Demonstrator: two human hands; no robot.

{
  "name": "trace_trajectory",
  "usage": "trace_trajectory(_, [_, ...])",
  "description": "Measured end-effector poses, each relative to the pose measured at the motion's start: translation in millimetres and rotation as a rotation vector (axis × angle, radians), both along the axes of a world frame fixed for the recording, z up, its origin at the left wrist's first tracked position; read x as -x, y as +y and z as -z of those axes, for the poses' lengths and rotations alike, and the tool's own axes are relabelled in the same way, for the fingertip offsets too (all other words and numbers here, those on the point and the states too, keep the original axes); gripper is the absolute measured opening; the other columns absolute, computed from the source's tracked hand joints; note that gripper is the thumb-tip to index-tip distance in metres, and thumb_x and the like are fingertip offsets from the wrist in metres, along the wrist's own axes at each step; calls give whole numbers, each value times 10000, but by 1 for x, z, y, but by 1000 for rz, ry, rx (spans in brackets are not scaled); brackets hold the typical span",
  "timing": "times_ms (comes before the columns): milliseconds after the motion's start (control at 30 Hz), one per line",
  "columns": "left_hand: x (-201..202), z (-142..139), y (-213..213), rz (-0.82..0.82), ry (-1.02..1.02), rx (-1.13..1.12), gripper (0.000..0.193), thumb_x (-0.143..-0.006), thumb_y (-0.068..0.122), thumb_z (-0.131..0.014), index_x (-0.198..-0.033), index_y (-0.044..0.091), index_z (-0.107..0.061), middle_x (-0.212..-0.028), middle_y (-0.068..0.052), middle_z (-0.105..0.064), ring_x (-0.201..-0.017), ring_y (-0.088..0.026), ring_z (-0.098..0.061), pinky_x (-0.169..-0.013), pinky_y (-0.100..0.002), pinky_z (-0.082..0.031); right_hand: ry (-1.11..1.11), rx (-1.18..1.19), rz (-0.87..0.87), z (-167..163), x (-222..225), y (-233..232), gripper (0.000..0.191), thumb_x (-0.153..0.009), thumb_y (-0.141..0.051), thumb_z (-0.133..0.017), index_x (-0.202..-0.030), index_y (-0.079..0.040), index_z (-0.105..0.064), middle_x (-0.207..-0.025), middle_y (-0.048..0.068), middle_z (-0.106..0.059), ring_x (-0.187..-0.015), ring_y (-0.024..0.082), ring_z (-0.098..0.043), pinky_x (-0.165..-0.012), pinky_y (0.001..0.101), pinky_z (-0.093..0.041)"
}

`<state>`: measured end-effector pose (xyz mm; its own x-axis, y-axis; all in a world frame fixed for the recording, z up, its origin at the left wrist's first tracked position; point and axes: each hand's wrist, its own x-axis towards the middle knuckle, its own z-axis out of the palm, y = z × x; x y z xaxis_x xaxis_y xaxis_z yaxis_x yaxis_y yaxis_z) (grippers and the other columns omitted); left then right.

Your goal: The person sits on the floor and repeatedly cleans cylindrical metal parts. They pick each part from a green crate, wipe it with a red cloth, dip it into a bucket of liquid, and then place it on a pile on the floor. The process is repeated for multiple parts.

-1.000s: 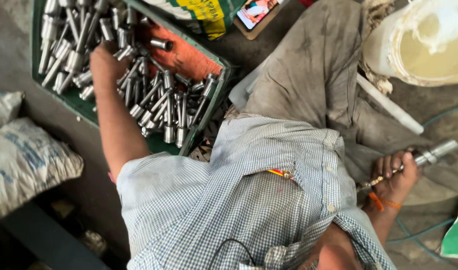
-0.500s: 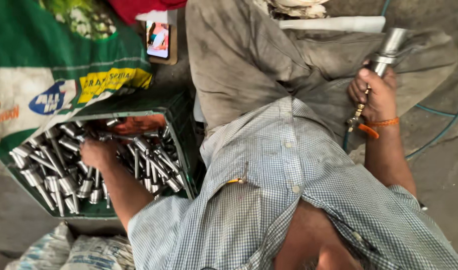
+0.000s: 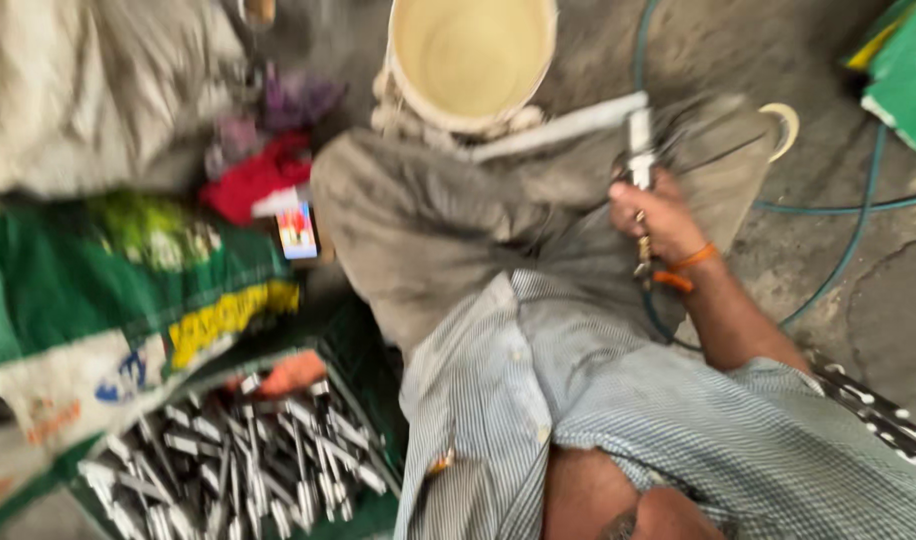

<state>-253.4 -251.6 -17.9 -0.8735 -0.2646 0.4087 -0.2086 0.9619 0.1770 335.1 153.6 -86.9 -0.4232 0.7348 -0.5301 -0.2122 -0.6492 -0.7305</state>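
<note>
Nearest the camera, a green crate [image 3: 378, 380] of loose metal bolts [image 3: 248, 460] sits on the floor at the person's left side, within easy reach; the left hand is out of view. Further out, the right hand [image 3: 658, 215] has its grip closed around a slim metal tool [image 3: 640, 150], held upright over the lap. Beyond the knees stands a cream bucket [image 3: 473, 60].

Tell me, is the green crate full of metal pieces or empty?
Full: the green crate holds a heap of silvery metal pieces across its whole visible inside.
</note>
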Motion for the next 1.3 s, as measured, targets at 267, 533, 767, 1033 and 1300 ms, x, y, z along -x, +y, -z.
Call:
trace_trajectory(267, [-65,-28,143,643,-137,-778,393,-1004,301,-715,-1252,47,-548,-1052,-117,-665,-941,-273,-644,-842,-444,-547,-315,-454,-163,-8,-11,-9,313,-984,-243,-793,-1019,-8,-589,-768,-20,-543,-628,99,-465,-528,295,-394])
trace_trajectory(533, [-335,8,393,995,-1582,-1633,318,-1032,326,-595,-1075,24,-686,-1004,-99,-740,-896,-202,-706,-836,-356,-563,-881,-766,-352,-79,19,-17,685,-801,-386,-837,-1300,-19,-544,-764,161,-676,-676,324,-700,-611,441,-563])
trace_trajectory(767, [-403,-50,398,1528,-1516,-1271,352,-1070,261,-635,-1072,-79,-728,-1014,-157,-771,-882,-209,-706,-856,-368,-563,-1051,-1135,-214,-83,19,-16,593,-809,-285,-791,-1235,51,-551,-767,219,-678,-697,418,-675,-604,511,-525])
trace_trajectory(1033, [-357,-47,439,2490,-1180,-928,512,-1002,408,-725,-1322,31,-591,-1285,-144,-663,-1205,-237,-656,-1069,-373,-527,539,-70,-497,-90,3,-26,473,-845,-242,-796,-1239,-84,-588,-684,-24,-539,-446,25,-431,-391,205,-318])
trace_trajectory(1300, [-391,-43,408,1459,-1754,-1949,863,-1022,570,-512,-1669,160,-114,-1687,-149,-320,-1492,-355,-461,-1253,-516,-388,-458,-1006,-179,-66,20,-10,500,-834,-183,-830,-1239,-5,-596,-1017,53,-661,-897,131,-619,-776,294,-503])
